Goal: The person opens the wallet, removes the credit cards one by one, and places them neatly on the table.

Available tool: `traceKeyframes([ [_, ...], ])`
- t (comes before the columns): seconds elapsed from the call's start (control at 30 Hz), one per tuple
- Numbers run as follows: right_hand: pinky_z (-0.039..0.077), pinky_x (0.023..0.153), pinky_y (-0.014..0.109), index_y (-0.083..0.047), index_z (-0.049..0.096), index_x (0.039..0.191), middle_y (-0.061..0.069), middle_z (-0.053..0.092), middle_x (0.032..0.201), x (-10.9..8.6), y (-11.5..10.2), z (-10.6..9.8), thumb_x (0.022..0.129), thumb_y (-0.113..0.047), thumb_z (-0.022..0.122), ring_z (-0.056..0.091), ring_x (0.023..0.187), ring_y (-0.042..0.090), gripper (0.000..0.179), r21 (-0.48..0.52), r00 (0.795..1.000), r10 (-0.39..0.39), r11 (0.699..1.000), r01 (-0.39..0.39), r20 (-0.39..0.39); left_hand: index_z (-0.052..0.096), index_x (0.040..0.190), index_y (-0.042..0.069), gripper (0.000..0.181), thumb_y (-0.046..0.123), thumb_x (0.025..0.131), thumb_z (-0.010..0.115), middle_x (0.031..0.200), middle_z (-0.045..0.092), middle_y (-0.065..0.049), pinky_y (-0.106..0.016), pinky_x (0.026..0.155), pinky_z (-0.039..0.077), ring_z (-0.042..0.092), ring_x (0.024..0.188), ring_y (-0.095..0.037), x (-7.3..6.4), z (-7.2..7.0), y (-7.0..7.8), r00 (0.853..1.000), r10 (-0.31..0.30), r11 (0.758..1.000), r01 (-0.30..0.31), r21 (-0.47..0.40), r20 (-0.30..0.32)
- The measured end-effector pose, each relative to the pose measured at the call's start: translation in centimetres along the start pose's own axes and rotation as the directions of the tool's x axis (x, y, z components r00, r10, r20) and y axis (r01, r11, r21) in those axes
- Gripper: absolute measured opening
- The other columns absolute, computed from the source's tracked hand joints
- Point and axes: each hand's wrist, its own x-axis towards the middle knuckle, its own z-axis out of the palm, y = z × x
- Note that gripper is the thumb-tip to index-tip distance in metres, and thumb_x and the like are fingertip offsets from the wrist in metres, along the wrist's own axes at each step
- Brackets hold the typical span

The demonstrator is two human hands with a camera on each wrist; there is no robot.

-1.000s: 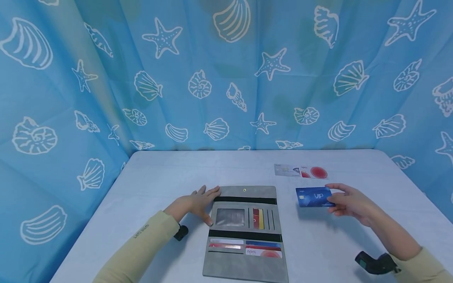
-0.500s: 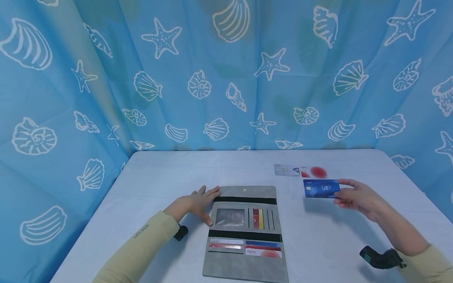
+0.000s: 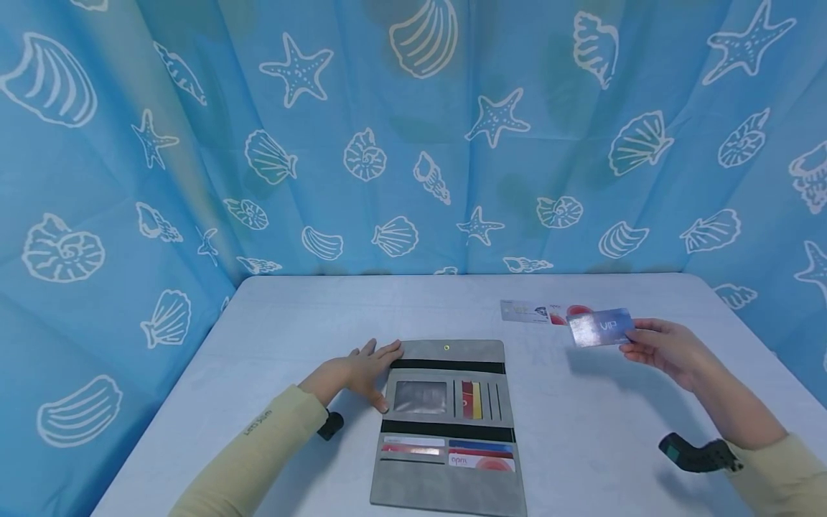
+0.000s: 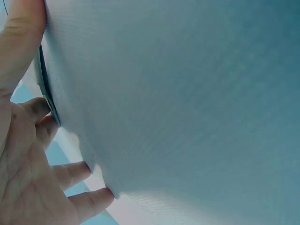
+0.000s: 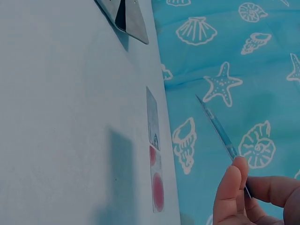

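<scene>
My right hand (image 3: 668, 350) pinches a blue VIP card (image 3: 601, 328) by its right end, held above the table. In the right wrist view the card (image 5: 218, 131) is seen nearly edge-on between thumb and fingers. My left hand (image 3: 352, 375) lies with fingers spread at the upper left edge of an unfolded grey wallet (image 3: 446, 482). Its fingertips touch the table and wallet edge in the left wrist view. Several cards show in the wallet's slots, among them a red and yellow card (image 3: 472, 399) and a white card with a red circle (image 3: 482, 462).
On the table beyond the wallet lie a silver card (image 3: 523, 311) and, against it, a white and red card (image 3: 557, 315), partly covered by the held card. A blue shell-patterned curtain (image 3: 433, 122) hangs behind the white table (image 3: 310, 309).
My right hand has carried the blue card back and to the right, toward the lying cards, and the card has tilted, catching light. The left hand and wallet stay put.
</scene>
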Motion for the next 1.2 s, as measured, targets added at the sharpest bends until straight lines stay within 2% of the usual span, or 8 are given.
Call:
traceKeyframes([
  [0.3,0.054,0.072,0.025,0.015,0.001,0.138,-0.011,0.061,0.077,0.6,-0.1,-1.0,0.097,-0.023,0.04,0.066,0.074,0.006,0.068,0.083,0.997,0.015,0.997,-0.009,-0.074,0.015,0.148,0.015,0.105,0.044,0.068,0.076,0.155,0.007,0.0,-0.054,0.11,0.014,0.005,0.14,-0.035,-0.1,-0.1,0.1,1.0,0.01,1.0,-0.01,0.002,-0.001],
  [0.57,0.054,0.068,0.025,0.008,0.001,0.142,-0.009,0.06,0.073,1.0,0.4,-1.7,0.096,-0.024,0.044,0.066,0.071,0.007,0.07,0.24,0.981,0.06,0.971,-0.015,-0.183,0.015,0.148,0.015,0.105,0.043,0.068,0.077,0.155,0.007,0.0,-0.054,0.11,0.014,0.004,0.14,-0.035,-0.2,-0.2,0.2,1.0,0.002,1.0,-0.002,-0.012,0.0],
  [0.63,0.054,0.067,0.024,0.003,0.019,0.14,-0.008,0.06,0.072,1.1,0.5,-1.9,0.096,-0.024,0.046,0.066,0.069,0.007,0.058,0.311,0.976,0.066,0.951,0.003,-0.21,0.015,0.148,0.015,0.105,0.043,0.068,0.077,0.155,0.007,0.0,-0.054,0.11,0.014,0.004,0.14,-0.035,-0.2,-0.2,0.2,1.0,0.002,1.0,-0.002,-0.013,0.001],
  [0.7,0.054,0.066,0.024,-0.007,0.037,0.127,-0.007,0.06,0.072,1.4,0.8,-2.2,0.095,-0.024,0.048,0.066,0.068,0.009,0.038,0.36,0.967,0.074,0.933,0.02,-0.245,0.015,0.148,0.015,0.104,0.043,0.068,0.077,0.155,0.008,0.0,-0.054,0.11,0.014,0.004,0.14,-0.035,-0.2,-0.1,0.2,1.0,0.002,1.0,-0.002,-0.015,0.0],
  [0.8,0.055,0.067,0.026,-0.018,0.044,0.101,-0.006,0.062,0.074,2.6,2.1,-3.4,0.09,-0.03,0.056,0.066,0.07,0.01,0.019,0.402,0.95,0.064,0.913,0.069,-0.307,0.015,0.148,0.016,0.105,0.043,0.068,0.077,0.155,0.007,0.0,-0.054,0.11,0.014,0.004,0.14,-0.035,-0.2,-0.1,0.2,1.0,0.0,1.0,0.0,-0.012,0.0],
  [1.0,0.054,0.072,0.027,-0.018,0.046,0.114,-0.004,0.06,0.084,5.3,4.4,-5.4,0.085,-0.04,0.06,0.066,0.074,0.01,0.039,0.38,0.907,0.079,0.92,0.092,-0.413,0.015,0.148,0.017,0.105,0.044,0.067,0.077,0.155,0.007,0.001,-0.053,0.11,0.014,0.004,0.14,-0.035,-0.1,0.0,0.2,1.0,-0.004,1.0,0.004,-0.006,-0.004],
  [1.03,0.054,0.072,0.027,-0.019,0.045,0.115,-0.005,0.06,0.084,5.6,4.7,-5.7,0.084,-0.041,0.06,0.066,0.075,0.009,0.04,0.374,0.909,0.076,0.923,0.092,-0.411,0.015,0.148,0.016,0.105,0.044,0.067,0.077,0.155,0.007,0.001,-0.053,0.11,0.014,0.004,0.14,-0.035,-0.1,0.0,0.2,1.0,-0.005,1.0,0.005,-0.006,-0.005],
  [1.2,0.054,0.068,0.027,-0.02,0.047,0.105,-0.007,0.064,0.078,8.1,7.1,-7.4,0.076,-0.045,0.066,0.068,0.074,0.011,0.043,0.407,0.894,0.044,0.899,0.159,-0.446,0.015,0.148,0.017,0.105,0.044,0.067,0.077,0.155,0.007,0.001,-0.053,0.11,0.014,0.004,0.14,-0.035,0.0,0.2,0.0,1.0,-0.01,1.0,0.01,-0.008,-0.008],
])
